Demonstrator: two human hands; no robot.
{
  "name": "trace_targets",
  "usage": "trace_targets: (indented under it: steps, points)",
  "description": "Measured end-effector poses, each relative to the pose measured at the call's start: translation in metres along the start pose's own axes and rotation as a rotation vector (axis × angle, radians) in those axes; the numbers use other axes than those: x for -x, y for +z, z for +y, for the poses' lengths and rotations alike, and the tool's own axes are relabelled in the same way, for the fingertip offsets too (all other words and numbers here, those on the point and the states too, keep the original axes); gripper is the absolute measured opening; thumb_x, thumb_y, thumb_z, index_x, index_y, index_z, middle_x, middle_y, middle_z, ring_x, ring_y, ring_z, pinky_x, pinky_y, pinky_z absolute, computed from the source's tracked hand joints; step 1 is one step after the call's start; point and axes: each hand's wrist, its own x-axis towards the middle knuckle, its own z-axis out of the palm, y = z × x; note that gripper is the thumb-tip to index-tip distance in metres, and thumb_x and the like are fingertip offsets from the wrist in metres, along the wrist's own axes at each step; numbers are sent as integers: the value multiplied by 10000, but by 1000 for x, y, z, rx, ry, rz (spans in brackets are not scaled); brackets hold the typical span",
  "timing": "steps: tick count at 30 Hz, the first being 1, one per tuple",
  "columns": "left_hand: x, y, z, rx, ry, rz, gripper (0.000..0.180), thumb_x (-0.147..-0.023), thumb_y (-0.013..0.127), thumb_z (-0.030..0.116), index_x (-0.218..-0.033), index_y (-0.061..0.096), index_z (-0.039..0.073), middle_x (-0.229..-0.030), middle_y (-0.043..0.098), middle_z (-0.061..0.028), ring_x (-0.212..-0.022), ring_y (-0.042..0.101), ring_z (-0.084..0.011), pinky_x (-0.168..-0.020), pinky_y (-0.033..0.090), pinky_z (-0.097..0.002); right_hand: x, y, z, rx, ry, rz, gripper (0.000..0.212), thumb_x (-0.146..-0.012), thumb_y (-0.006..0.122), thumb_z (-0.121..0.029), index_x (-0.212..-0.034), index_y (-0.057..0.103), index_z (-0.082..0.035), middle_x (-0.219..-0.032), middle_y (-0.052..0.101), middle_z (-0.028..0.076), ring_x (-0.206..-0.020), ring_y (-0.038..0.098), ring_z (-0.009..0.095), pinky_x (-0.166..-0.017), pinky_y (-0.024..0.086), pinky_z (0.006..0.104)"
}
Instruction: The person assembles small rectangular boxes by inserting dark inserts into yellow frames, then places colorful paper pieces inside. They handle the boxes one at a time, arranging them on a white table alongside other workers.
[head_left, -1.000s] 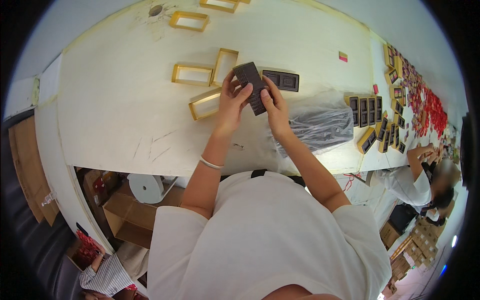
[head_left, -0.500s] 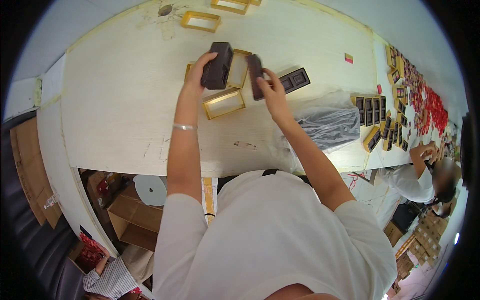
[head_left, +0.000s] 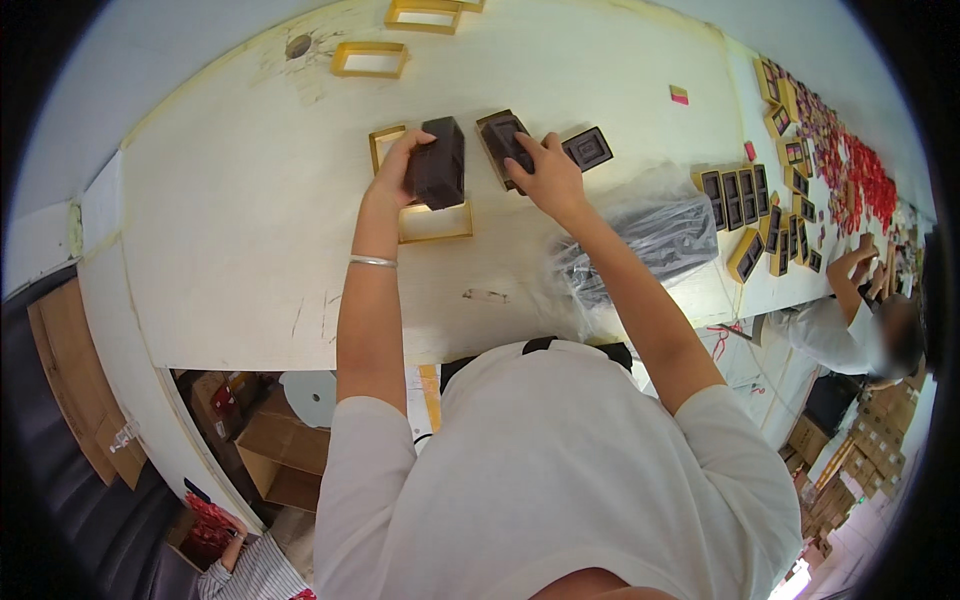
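My left hand is closed around a thick stack of dark brown plastic trays, held above the table. My right hand grips a single dark brown tray over a gold-edged box. How far the tray sits inside that box is hidden by my fingers. Just right of this hand lies another dark brown tray, partly covered by the hand. Beside and below the stack are gold-rimmed boxes, one at its left and one nearer to me.
More gold-rimmed boxes lie at the far left. A clear plastic bag of dark trays rests by my right forearm. Gold boxes with dark trays and a heap of red wrapped pieces are at right, where another person works.
The single tray in my right hand has come over a gold-edged box. My left hand has lowered slightly toward me with the stack. The whole view has shifted a little.
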Motion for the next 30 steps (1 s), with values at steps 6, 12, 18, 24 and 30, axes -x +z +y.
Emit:
trace_targets:
  steps: [6, 12, 18, 24, 30]
  points:
    - [-3, 36, 29, -113, 167, 13, 250, -736, 563, 222, -877, 543, 15, -829, 604, -143, -765, 637, -279, -741, 514, -368, 0, -7, 4, 22, -52, 50, 454, -741, 628, -353, -1126, 572, -120, -908, 494, 144, -799, 579, 296, -634, 498, 390]
    - [-28, 56, 32, -651, 86, 202, 458, -715, 654, 325, -1055, 546, 37, -975, 577, -95, -865, 594, -189, -725, 490, -312, -4, -5, 14, 133, -223, 102, 422, -733, 636, -335, -1085, 580, -108, -910, 492, 138, -845, 557, 285, -636, 502, 387]
    - [-36, 79, 24, -936, -14, 5, 613, -741, 621, 278, -1303, 422, 133, -1080, 540, -49, -897, 518, -133, -755, 442, -276, -11, -12, 0, 67, 24, -96, 419, -748, 628, -338, -1088, 563, -102, -943, 485, 145, -882, 551, 297, -674, 503, 395]
    - [-40, 70, 4, -870, 70, 0, 586, -741, 619, 272, -1279, 451, 110, -1095, 539, -51, -941, 512, -147, -802, 418, -268, -5, -2, 18, 107, -117, -77, 482, -759, 636, -334, -1161, 526, -91, -1035, 454, 174, -964, 530, 310, -743, 488, 403]
    - [-37, 67, -10, -808, 218, 53, 628, -719, 653, 271, -1273, 447, 59, -1090, 553, -99, -891, 545, -161, -731, 454, -266, 3, -23, 50, -291, -411, -249, 459, -796, 599, -201, -1232, 490, -108, -1272, 376, 188, -1111, 471, 341, -826, 471, 387]
